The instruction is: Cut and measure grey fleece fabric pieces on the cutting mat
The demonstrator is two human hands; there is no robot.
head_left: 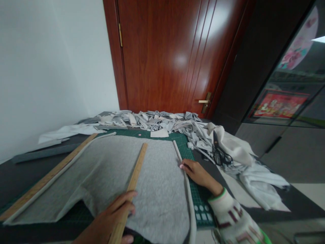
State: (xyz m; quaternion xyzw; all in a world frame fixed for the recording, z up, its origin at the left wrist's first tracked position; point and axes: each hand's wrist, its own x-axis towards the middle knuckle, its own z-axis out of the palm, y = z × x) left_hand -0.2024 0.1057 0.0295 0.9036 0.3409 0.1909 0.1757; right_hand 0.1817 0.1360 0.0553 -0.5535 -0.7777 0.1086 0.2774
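Grey fabric [157, 176] lies spread over a green cutting mat [181, 145], with rolled edges along its left and right sides. At the bottom centre my left hand [119, 210] is wrapped round a wooden ruler [137, 166] that points away across the fabric. My right hand [194, 171] pinches the rolled right edge of the fabric, its fingertips together. A second, longer wooden ruler [50, 173] lies along the fabric's left edge.
Fabric scraps [152, 120] are heaped along the table's back. Black scissors [219, 152] rest on bunched pale cloth [236, 147] at the right. Behind stand a brown door [172, 54] and a white wall [50, 61].
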